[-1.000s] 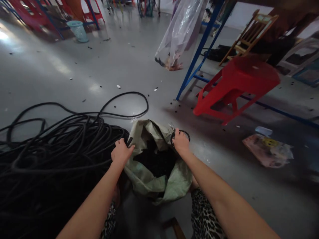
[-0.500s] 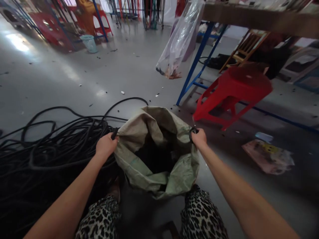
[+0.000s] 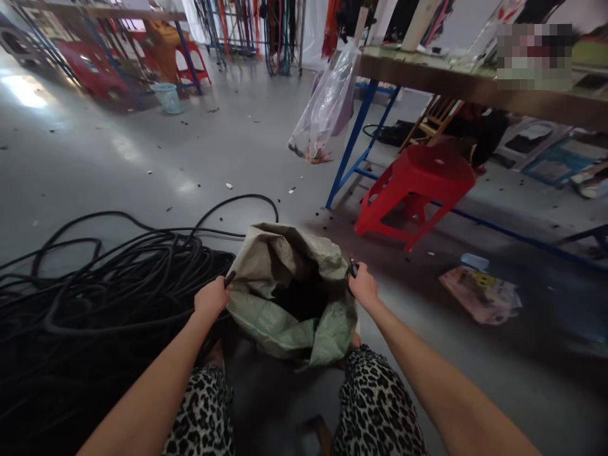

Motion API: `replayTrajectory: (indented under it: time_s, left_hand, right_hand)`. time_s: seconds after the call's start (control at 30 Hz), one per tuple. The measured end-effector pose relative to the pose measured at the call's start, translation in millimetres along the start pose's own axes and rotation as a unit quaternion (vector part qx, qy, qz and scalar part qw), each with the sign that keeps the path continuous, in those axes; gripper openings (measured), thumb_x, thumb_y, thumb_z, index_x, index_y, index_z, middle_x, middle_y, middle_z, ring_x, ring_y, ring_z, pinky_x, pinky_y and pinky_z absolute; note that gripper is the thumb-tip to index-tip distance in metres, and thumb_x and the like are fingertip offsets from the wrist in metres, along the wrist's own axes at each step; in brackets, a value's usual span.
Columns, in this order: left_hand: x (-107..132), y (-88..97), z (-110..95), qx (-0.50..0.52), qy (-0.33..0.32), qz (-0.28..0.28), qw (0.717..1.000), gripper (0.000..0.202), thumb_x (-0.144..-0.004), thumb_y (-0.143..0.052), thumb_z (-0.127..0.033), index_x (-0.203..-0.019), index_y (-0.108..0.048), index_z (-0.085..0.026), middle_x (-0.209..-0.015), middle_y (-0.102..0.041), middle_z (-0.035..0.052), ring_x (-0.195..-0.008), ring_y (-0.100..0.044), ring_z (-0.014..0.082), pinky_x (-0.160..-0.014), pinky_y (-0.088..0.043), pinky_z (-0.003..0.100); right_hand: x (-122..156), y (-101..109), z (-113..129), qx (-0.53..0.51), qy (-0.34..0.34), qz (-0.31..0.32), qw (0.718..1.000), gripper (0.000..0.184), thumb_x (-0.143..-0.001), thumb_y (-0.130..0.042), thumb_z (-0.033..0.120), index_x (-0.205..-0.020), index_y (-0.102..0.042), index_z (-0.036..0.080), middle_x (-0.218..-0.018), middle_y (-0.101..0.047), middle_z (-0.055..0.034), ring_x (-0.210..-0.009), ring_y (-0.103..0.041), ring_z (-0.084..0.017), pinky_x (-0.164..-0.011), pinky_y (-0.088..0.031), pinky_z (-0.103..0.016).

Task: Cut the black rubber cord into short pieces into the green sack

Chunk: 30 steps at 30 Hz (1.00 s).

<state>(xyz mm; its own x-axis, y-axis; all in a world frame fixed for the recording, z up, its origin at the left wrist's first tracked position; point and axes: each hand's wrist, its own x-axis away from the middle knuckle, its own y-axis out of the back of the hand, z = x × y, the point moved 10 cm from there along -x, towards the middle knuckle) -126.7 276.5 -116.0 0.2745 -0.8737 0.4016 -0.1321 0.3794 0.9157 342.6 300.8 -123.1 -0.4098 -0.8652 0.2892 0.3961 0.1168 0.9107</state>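
A woven sack (image 3: pixel 285 342), grey-green and wide-mouthed, stands open between my legs with dark material inside. At the left of its rim, my left hand (image 3: pixel 211 299) is closed on the edge, and a short black piece pokes out past the fingers. My right hand (image 3: pixel 365 286) grips the opposite edge. A small black looped object (image 3: pixel 352 270) with a metallic tip, perhaps scissors, is also in the right fingers; its full shape is hidden. Beside the sack on the left lies a large heap of black cord (image 3: pixel 156 266), close to my left hand.
To the right are a red plastic stool (image 3: pixel 422 183) and a worktable (image 3: pixel 427 76) on blue legs. A clear plastic bag (image 3: pixel 325 107) hangs at the table's corner. A printed packet (image 3: pixel 479 294) lies on the floor. A light-blue bin (image 3: pixel 168 98) stands far left. A person sits behind the table.
Both hands have come closer together, and the sack's mouth has narrowed. The view has tilted up slightly and shows more of the tabletop. Both hands keep hold of the rim.
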Motion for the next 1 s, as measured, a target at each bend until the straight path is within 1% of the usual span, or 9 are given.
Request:
replayTrajectory:
  time_s: [0.1, 0.17, 0.23, 0.33, 0.43, 0.57, 0.63, 0.83, 1.0]
  left_hand:
    - [12.1, 23.4, -3.3, 0.022, 0.010, -0.050, 0.998, 0.044, -0.087, -0.040, -0.045, -0.119, -0.047, -0.015, -0.115, -0.062, 0.0183, -0.100, -0.063, 0.0336, -0.078, -0.049, 0.042]
    - [29.1, 42.6, -15.3, 0.051, 0.009, -0.094, 0.994, 0.048, -0.086, -0.042, -0.047, -0.122, -0.043, -0.015, -0.118, -0.060, 0.0183, -0.100, -0.063, 0.0342, -0.078, -0.049, 0.043]
    - [49.7, 54.6, -36.3, 0.106, -0.007, -0.111, 0.988, 0.046, -0.084, -0.045, -0.047, -0.119, -0.042, -0.016, -0.116, -0.060, 0.0151, -0.099, -0.063, 0.0322, -0.080, -0.048, 0.041]
    - [78.1, 58.4, -79.7, 0.192, -0.055, -0.100, 0.975, 0.040, -0.081, -0.051, -0.039, -0.115, -0.043, -0.019, -0.115, -0.060, 0.0116, -0.102, -0.062, 0.0273, -0.083, -0.047, 0.035]
    - [91.1, 45.3, -116.4, 0.222, -0.083, -0.063, 0.969, 0.034, -0.083, -0.049, -0.033, -0.112, -0.045, -0.017, -0.108, -0.061, 0.0115, -0.098, -0.063, 0.0265, -0.084, -0.046, 0.035]
    - [81.1, 20.9, -137.9, 0.211, -0.109, -0.035, 0.971, 0.030, -0.090, -0.040, -0.033, -0.110, -0.050, -0.012, -0.111, -0.059, 0.0162, -0.102, -0.061, 0.0271, -0.087, -0.045, 0.036]
    - [70.5, 10.6, -141.7, 0.206, -0.136, -0.029, 0.969, 0.033, -0.092, -0.039, -0.033, -0.115, -0.051, -0.012, -0.120, -0.056, 0.0171, -0.108, -0.058, 0.0261, -0.090, -0.044, 0.035]
    - [46.7, -11.8, -142.5, 0.198, -0.140, 0.027, 0.970, 0.044, -0.093, -0.039, -0.040, -0.131, -0.041, -0.018, -0.115, -0.065, 0.0127, -0.104, -0.062, 0.0260, -0.087, -0.044, 0.034]
    - [42.6, -16.6, -142.0, 0.193, -0.125, 0.042, 0.972, 0.037, -0.093, -0.037, -0.035, -0.121, -0.043, -0.013, -0.103, -0.068, 0.0157, -0.098, -0.065, 0.0269, -0.080, -0.044, 0.033]
  right_hand:
    - [30.3, 15.9, 14.3, 0.037, 0.046, -0.005, 0.998, 0.050, -0.089, -0.050, 0.032, -0.133, -0.036, 0.013, -0.098, -0.066, -0.0174, -0.092, -0.065, -0.029, -0.076, -0.043, -0.033]
    - [52.7, 22.7, 23.8, 0.033, 0.060, 0.004, 0.998, 0.047, -0.088, -0.052, 0.036, -0.125, -0.041, 0.011, -0.093, -0.066, -0.0177, -0.090, -0.065, -0.029, -0.074, -0.043, -0.032]
    - [73.9, 26.1, 31.8, 0.005, 0.059, 0.008, 0.998, 0.045, -0.085, -0.055, 0.042, -0.116, -0.044, 0.011, -0.089, -0.066, -0.0168, -0.086, -0.065, -0.029, -0.072, -0.043, -0.032]
    - [99.3, 24.4, 41.9, -0.097, 0.046, 0.000, 0.994, 0.046, -0.076, -0.064, 0.049, -0.103, -0.048, 0.015, -0.084, -0.066, -0.0132, -0.080, -0.065, -0.027, -0.066, -0.044, -0.030]
    - [114.6, 6.8, 48.3, -0.280, 0.014, 0.040, 0.959, 0.046, -0.068, -0.069, 0.053, -0.090, -0.048, 0.018, -0.072, -0.064, -0.0065, -0.065, -0.062, -0.020, -0.055, -0.043, -0.026]
    - [130.4, -39.0, 69.5, -0.500, -0.035, 0.222, 0.836, 0.050, -0.069, -0.063, 0.065, -0.078, -0.047, 0.018, -0.060, -0.058, 0.0002, -0.042, -0.049, -0.010, -0.040, -0.038, -0.022]
    - [134.5, -53.5, 76.8, -0.533, -0.052, 0.269, 0.801, 0.053, -0.067, -0.063, 0.067, -0.075, -0.047, 0.018, -0.058, -0.055, 0.0017, -0.040, -0.048, -0.008, -0.038, -0.039, -0.021]
    - [136.4, -76.8, 88.7, -0.521, -0.051, 0.311, 0.793, 0.052, -0.069, -0.065, 0.065, -0.078, -0.050, 0.016, -0.063, -0.056, 0.0013, -0.046, -0.053, -0.008, -0.043, -0.040, -0.020]
    - [132.7, -80.4, 93.9, -0.484, -0.016, 0.330, 0.810, 0.051, -0.072, -0.063, 0.064, -0.081, -0.052, 0.015, -0.067, -0.058, -0.0005, -0.053, -0.057, -0.009, -0.047, -0.040, -0.019]
